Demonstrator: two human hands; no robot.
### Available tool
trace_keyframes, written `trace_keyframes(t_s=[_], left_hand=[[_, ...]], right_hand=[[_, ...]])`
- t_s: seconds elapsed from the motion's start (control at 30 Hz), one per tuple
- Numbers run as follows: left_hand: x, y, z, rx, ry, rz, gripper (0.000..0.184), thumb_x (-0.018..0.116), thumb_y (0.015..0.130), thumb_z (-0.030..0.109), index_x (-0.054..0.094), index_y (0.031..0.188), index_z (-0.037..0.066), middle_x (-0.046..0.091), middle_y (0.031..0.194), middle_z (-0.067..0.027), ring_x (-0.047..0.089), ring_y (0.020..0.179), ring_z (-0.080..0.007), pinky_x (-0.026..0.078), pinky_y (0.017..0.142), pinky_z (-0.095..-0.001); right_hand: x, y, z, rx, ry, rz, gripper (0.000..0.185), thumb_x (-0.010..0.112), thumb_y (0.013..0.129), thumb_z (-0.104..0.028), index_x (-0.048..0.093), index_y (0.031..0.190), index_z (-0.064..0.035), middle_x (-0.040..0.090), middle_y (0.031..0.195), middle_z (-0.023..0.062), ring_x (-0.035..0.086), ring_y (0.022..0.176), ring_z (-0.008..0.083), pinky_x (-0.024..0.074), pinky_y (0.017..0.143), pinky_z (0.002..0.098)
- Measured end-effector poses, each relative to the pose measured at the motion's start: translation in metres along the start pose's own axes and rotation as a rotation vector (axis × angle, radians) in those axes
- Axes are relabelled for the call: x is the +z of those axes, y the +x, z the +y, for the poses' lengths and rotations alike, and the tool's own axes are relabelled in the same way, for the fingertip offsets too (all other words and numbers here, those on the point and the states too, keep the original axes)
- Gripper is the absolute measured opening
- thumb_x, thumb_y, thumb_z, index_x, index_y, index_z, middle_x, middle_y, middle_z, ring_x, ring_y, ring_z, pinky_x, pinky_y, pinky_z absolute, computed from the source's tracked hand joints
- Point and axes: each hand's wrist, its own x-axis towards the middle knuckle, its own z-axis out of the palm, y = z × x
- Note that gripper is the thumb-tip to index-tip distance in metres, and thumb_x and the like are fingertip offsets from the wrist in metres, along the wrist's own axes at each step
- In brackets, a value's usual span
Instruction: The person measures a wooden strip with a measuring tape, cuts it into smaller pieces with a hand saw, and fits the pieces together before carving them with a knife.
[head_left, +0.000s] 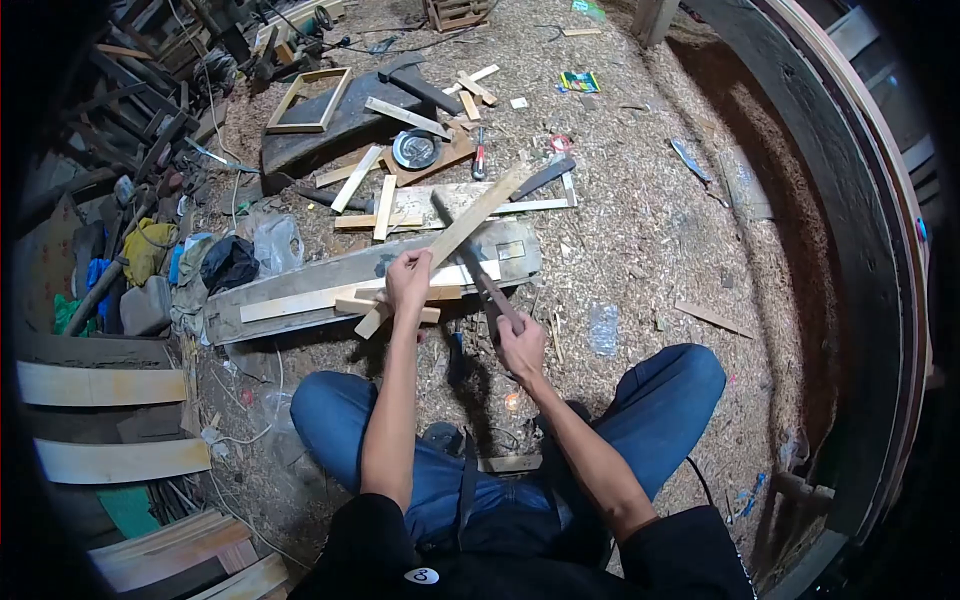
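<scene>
My left hand (410, 282) is closed around a pale wooden strip (478, 222), which slants up and away to the right. In my right hand (522, 347) is the handle of a long, dark-bladed knife (466, 257). Its blade crosses the strip from the right and points away from me; I cannot tell whether the edge touches the wood. Below both hands lies a low, worn plank bench (285, 290). A long pale slat (310, 300) and several short wooden pieces (420, 313) rest on it near my left hand.
Beyond the bench are a hammer (479, 155), a round dark dish (416, 149), a wooden frame (308, 100) and loose slats. Wood shavings cover the ground. A plastic bottle (603, 330) lies right of my hands. Curved boards (105, 385) are at left, a large dark curved structure (880, 300) at right.
</scene>
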Motion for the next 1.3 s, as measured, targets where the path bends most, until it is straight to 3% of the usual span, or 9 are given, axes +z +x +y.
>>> trace_keyframes(t_s=[0.1,0.2,0.23,0.27,0.33,0.6,0.77,1.2,1.3], left_hand=[[-0.002,-0.003,0.002,-0.007,-0.053,-0.012,0.028,0.069,0.085,0.027,0.075,0.099,0.004,0.073,0.093,-0.0104,0.067,0.084,-0.0163,0.05,0.078,-0.0292],[0.006,-0.005,0.016,-0.07,0.135,-0.071,0.03,0.068,0.083,0.038,0.076,0.098,0.013,0.074,0.097,-0.0065,0.068,0.094,-0.0229,0.043,0.095,-0.0388],[0.014,0.001,0.015,-0.053,0.221,-0.082,0.029,0.067,0.081,0.044,0.077,0.097,0.022,0.074,0.098,-0.0036,0.066,0.102,-0.026,0.025,0.107,-0.0525],[0.023,0.003,0.017,-0.049,0.218,-0.085,0.029,0.067,0.081,0.044,0.077,0.097,0.022,0.074,0.098,-0.0036,0.066,0.102,-0.026,0.025,0.107,-0.0525],[0.043,0.01,0.021,0.01,0.317,-0.059,0.032,0.066,0.081,0.04,0.076,0.097,0.014,0.073,0.089,-0.0047,0.067,0.09,-0.0216,0.044,0.091,-0.0331],[0.085,0.031,0.018,0.005,0.441,-0.052,0.029,0.068,0.078,0.043,0.076,0.09,0.018,0.073,0.089,-0.0037,0.065,0.095,-0.0229,0.038,0.097,-0.0373],[0.105,0.024,0.031,0.191,0.472,-0.174,0.021,0.065,0.078,0.039,0.075,0.089,0.024,0.072,0.099,-0.0089,0.049,0.119,-0.0287,0.017,0.107,-0.0476],[0.122,0.032,0.017,0.262,0.531,-0.125,0.019,0.067,0.078,0.039,0.075,0.087,0.024,0.068,0.115,0.0015,0.048,0.121,-0.0276,0.019,0.104,-0.0531],[0.124,0.042,0.008,0.268,0.487,-0.155,0.021,0.068,0.078,0.04,0.076,0.088,0.023,0.069,0.112,-0.0041,0.047,0.12,-0.0294,0.019,0.104,-0.053]], right_hand=[[0.0,0.008,0.006,0.117,0.236,0.123,0.035,0.062,0.088,-0.03,0.06,0.076,0.0033,0.053,0.06,0.0055,0.047,0.056,0.0157,0.041,0.056,0.0363],[-0.012,0.019,0.008,0.09,0.18,0.218,0.035,0.061,0.088,-0.029,0.059,0.075,0.0033,0.053,0.06,0.0057,0.047,0.057,0.0151,0.0404,0.055,0.0354],[-0.013,0.022,0.015,0.09,0.18,0.225,0.035,0.061,0.088,-0.029,0.059,0.075,0.0033,0.053,0.06,0.0057,0.047,0.057,0.0151,0.0404,0.055,0.0354],[-0.013,0.028,0.024,0.089,0.17,0.307,0.034,0.061,0.088,-0.028,0.06,0.075,0.0034,0.053,0.06,0.0057,0.047,0.056,0.0149,0.0404,0.054,0.0354],[-0.019,0.033,0.023,0.078,0.158,0.393,0.032,0.062,0.087,-0.026,0.06,0.075,0.0036,0.053,0.059,0.0056,0.047,0.055,0.0147,0.0404,0.054,0.0354],[-0.046,0.042,0.03,0.157,0.327,0.588,0.03,0.062,0.088,-0.025,0.062,0.079,0.0045,0.056,0.064,0.0061,0.052,0.059,0.0148,0.0426,0.057,0.0357],[-0.047,0.029,0.0,0.02,0.11,0.44,0.033,0.065,0.086,-0.028,0.057,0.074,0.0011,0.049,0.06,0.0045,0.045,0.056,0.0159,0.0376,0.053,0.0367],[-0.027,0.02,0.0,-0.007,0.079,0.24,0.033,0.065,0.085,-0.027,0.055,0.074,0.0013,0.052,0.055,0.0157,0.051,0.048,0.0249,0.0427,0.052,0.041],[-0.025,0.02,0.002,-0.005,0.033,0.236,0.033,0.066,0.084,-0.028,0.055,0.074,0.0013,0.052,0.055,0.0159,0.051,0.049,0.0255,0.0426,0.052,0.0413]])
